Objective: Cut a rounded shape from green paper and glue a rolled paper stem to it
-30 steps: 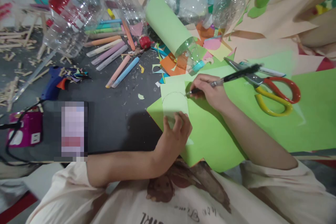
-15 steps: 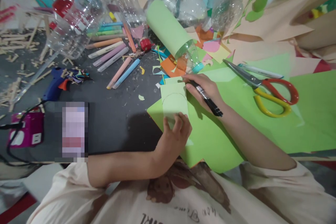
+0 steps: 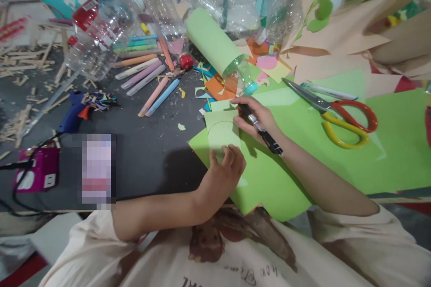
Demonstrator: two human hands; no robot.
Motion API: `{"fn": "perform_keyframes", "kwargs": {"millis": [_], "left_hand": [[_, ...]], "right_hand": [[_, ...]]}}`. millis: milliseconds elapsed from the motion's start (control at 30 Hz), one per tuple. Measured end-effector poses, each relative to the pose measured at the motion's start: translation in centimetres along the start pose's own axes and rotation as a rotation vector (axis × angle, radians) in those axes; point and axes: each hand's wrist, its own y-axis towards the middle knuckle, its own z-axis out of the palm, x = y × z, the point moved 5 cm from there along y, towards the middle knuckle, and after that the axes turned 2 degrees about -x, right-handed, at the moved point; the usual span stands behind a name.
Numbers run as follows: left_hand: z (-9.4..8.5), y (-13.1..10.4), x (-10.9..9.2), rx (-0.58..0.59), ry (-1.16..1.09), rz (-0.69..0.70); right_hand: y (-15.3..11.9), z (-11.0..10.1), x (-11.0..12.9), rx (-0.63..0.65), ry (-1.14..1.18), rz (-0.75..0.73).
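Observation:
A small pale green piece of paper (image 3: pixel 220 129) with a dark arc drawn across it lies over a larger bright green sheet (image 3: pixel 279 188). My left hand (image 3: pixel 225 163) presses on its lower part with curled fingertips. A black pen (image 3: pixel 257 126) is held in my right hand (image 3: pixel 261 119), slanting back across the palm. The thumb and index finger of that hand touch the upper right of the paper, where a second pale strip (image 3: pixel 220 104) shows behind its top edge.
To the right lie scissors (image 3: pixel 325 106) with red and yellow handles and a capped marker (image 3: pixel 332 91). A bottle wrapped in green paper (image 3: pixel 213 42), paper scraps and clear bottles stand beyond. Left are markers (image 3: pixel 141 74), a blue glue gun (image 3: pixel 71 110), and a blurred phone (image 3: pixel 97 168).
The view has shifted slightly. Both hands stay almost where they were on the paper, with the pen still in the right hand.

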Motion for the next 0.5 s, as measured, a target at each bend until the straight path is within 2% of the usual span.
{"fn": "perform_keyframes", "kwargs": {"millis": [67, 133, 167, 233, 267, 300, 333, 367, 433, 500], "left_hand": [[-0.1, 0.3, 1.6, 0.027, -0.154, 0.056], [0.2, 0.5, 3.8, 0.023, -0.487, 0.149], [0.3, 0.7, 5.6, -0.058, -0.678, 0.110], [1.1, 0.6, 10.1, -0.388, -0.937, -0.199], [1.9, 0.2, 11.9, -0.548, -1.058, -0.362], [2.8, 0.0, 13.1, -0.658, -1.237, -0.456], [4.0, 0.2, 13.4, -0.649, -1.460, -0.484], [5.0, 0.6, 13.2, -0.585, -1.683, -0.497], [6.2, 1.3, 11.8, -0.354, -2.050, -0.524], [6.4, 1.7, 10.2, -0.143, -2.251, -0.588]], "right_hand": [[0.0, 0.0, 0.1, -0.012, 0.050, 0.038], [0.1, -0.3, 0.4, -0.051, 0.089, 0.052], [0.1, -0.6, 0.6, -0.080, 0.111, 0.058], [-0.1, -1.5, 1.2, -0.149, 0.169, 0.053], [-0.2, -1.9, 1.5, -0.181, 0.193, 0.037], [-0.3, -2.3, 1.9, -0.208, 0.208, 0.013], [-0.5, -2.6, 2.1, -0.226, 0.211, -0.016], [-0.6, -2.9, 2.3, -0.242, 0.207, -0.045], [-0.7, -3.0, 2.2, -0.262, 0.203, -0.061], [-0.6, -2.7, 1.5, -0.287, 0.210, -0.018]]}}
